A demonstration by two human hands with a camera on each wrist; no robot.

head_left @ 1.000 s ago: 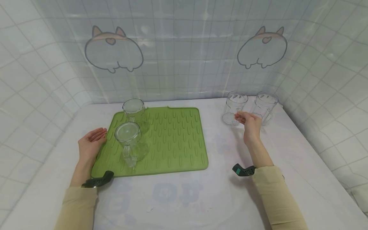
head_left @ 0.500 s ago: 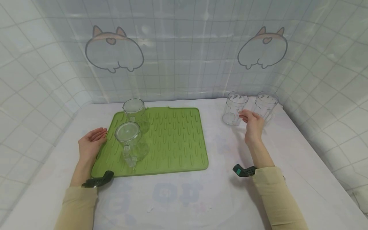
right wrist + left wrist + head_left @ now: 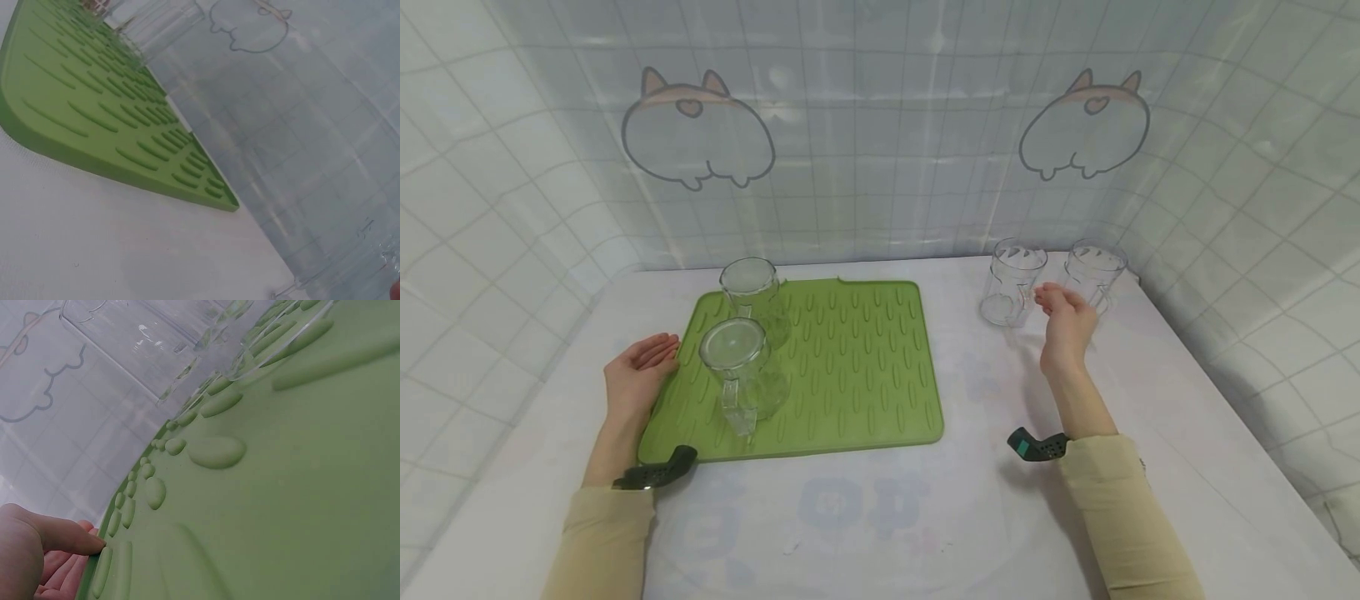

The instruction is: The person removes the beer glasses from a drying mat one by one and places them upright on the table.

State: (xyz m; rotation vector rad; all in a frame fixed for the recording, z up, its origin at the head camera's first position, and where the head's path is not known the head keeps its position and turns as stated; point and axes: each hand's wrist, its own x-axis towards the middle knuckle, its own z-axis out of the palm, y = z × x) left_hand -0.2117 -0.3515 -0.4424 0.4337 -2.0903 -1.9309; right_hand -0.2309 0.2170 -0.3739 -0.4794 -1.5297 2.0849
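Note:
My left hand point(image 3: 638, 379) stays at the left edge of the green drying mat point(image 3: 857, 367). In the left wrist view its thumb point(image 3: 72, 536) presses the mat's rim, with the fingers on the outer side. Two upside-down glass mugs stand on the mat's left part, a front mug point(image 3: 733, 346) and a back mug point(image 3: 750, 279). At the right, my right hand point(image 3: 1066, 329) has loosely curled fingers just beside the handle of a glass mug point(image 3: 1003, 308), holding nothing visible. Behind that hand stands another glass mug point(image 3: 1093, 262), partly hidden.
A white cloth point(image 3: 970, 517) covers the table. The tiled-pattern back wall point(image 3: 880, 150) rises just behind the mat and mugs, and side walls point(image 3: 1285, 275) close in at left and right. Each wrist wears a dark camera mount point(image 3: 1036, 446).
My right hand has let go of the left mug's handle and drawn slightly to the right. That mug stays standing where it was; the left hand has not moved.

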